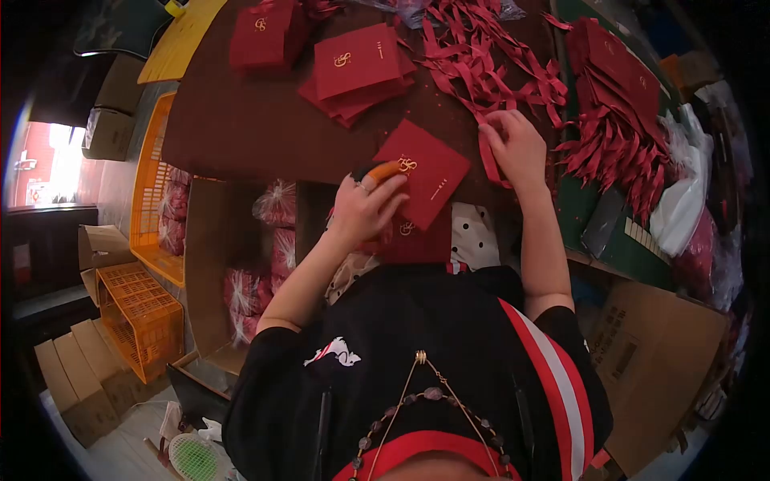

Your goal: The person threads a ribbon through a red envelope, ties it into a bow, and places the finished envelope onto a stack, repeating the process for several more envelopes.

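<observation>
red gift bag [437, 176] with gold lettering lies flat and askew near the front edge of the brown table [241, 132], its lower corner over a second red bag [417, 244] close to the person's body.

the left forearm slants up and inward, and the left hand [369, 204] comes palm down over the left edge of the gift bag. its fingers are loosely bent and a little apart, touching the bag; the thumb's place is unclear, so i cannot tell whether it grips. an orange and black finger band [385, 171] and a ring [369, 183] show on this hand.

the right forearm stands nearly straight up, with the wrist bent inward. the right hand [515, 148] is narrow, thumb and forefinger nearly together at a loose red ribbon [488, 160], which hangs from the fingertips just right of the bag.

beyond this hand is a heap of red ribbons [481, 60]; to its right lies a pile of ribboned bags [613, 72]. stacked bags [357, 68] sit past the left hand.
</observation>
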A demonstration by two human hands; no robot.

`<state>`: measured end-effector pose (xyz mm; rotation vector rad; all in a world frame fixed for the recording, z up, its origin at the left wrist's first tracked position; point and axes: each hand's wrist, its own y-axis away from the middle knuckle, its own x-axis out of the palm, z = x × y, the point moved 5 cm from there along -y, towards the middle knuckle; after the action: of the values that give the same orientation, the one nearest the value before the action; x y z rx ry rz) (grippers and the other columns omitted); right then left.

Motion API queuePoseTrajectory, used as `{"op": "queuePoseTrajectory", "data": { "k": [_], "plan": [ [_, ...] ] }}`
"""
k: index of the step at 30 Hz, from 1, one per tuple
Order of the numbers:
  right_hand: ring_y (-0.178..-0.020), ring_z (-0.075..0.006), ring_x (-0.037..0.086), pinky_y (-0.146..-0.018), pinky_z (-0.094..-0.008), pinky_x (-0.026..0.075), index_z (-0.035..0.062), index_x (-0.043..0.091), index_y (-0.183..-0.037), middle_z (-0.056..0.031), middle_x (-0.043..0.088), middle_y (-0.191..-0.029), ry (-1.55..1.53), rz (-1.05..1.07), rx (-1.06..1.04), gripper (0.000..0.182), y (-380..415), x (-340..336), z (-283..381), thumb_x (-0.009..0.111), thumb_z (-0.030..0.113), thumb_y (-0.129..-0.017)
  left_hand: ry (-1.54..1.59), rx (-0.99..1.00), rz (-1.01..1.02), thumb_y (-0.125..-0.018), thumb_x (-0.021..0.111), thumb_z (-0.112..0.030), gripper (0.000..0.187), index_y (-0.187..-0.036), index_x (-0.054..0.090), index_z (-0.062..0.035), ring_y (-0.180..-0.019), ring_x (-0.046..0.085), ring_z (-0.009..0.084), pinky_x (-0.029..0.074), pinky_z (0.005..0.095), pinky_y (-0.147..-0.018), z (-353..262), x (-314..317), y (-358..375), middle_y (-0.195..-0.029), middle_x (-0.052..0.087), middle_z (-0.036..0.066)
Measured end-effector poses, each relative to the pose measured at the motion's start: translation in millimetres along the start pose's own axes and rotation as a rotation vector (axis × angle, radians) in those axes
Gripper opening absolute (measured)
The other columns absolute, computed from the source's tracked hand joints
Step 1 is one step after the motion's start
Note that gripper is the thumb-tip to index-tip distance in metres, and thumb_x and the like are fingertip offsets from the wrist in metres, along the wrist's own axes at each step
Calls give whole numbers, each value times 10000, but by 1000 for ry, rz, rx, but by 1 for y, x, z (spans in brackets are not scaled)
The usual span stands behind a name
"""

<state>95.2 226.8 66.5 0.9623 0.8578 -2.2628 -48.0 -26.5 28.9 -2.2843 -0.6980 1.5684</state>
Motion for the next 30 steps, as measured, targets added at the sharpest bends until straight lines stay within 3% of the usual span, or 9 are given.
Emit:
{"op": "queuePoseTrajectory", "data": {
  "k": [2,5,11,14,16,19,22,30],
  "plan": [
    [-885,-296,675,-733,-431,539,109,697,-984,-57,673,-935,99,-20,5,195,-12,22,-5,745,254,-863,-41,-199,-79,-832,812,-369,447,-1185,710,-115,-942,630,351,518,426,-831,13,2,-14,-1138,648,149],
    [-906,-306,674,-747,-450,543,125,696,-1023,-55,684,-938,210,-38,10,198,-18,44,-19,733,252,-877,-150,-531,20,-798,818,-476,634,-1286,643,-111,-987,605,406,515,469,-845,24,6,-34,-1220,580,206],
    [-883,-268,668,-754,-418,518,127,715,-1062,-48,704,-937,138,-127,67,204,-6,21,-12,744,214,-879,-20,-492,80,-787,834,-427,637,-1293,630,-98,-1015,597,399,506,460,-869,30,26,-35,-1166,580,198],
    [-887,-260,662,-755,-397,511,98,720,-1018,-58,700,-923,90,-186,4,150,4,7,3,726,180,-892,-11,-607,61,-780,845,-386,601,-1263,645,-89,-1038,599,386,506,455,-883,27,21,-42,-1179,584,187],
    [-849,-269,646,-748,-387,511,103,712,-950,-53,685,-892,-127,-205,-123,83,10,7,25,717,156,-887,-54,-589,78,-773,852,-370,601,-1260,644,-85,-1032,604,382,507,456,-885,25,22,-44,-1175,589,180],
    [-804,-264,678,-703,-361,526,70,700,-976,-73,687,-892,-402,-31,-65,111,23,33,48,711,137,-887,-67,-586,121,-757,867,-341,608,-1251,639,-70,-1022,616,374,510,455,-892,26,20,-49,-1158,602,169],
    [-813,-271,690,-717,-375,539,59,704,-1006,-86,691,-911,-420,101,-40,145,31,59,61,713,131,-880,20,-620,145,-737,881,-311,593,-1215,639,-57,-1019,627,357,513,444,-897,33,21,-51,-1126,616,164],
    [-835,-273,683,-742,-396,536,76,705,-981,-73,676,-885,-312,90,-117,137,29,69,65,707,135,-857,206,-653,15,-721,888,-247,465,-1070,649,-53,-941,656,287,525,398,-838,32,18,-42,-1003,644,112]
  ]
}}
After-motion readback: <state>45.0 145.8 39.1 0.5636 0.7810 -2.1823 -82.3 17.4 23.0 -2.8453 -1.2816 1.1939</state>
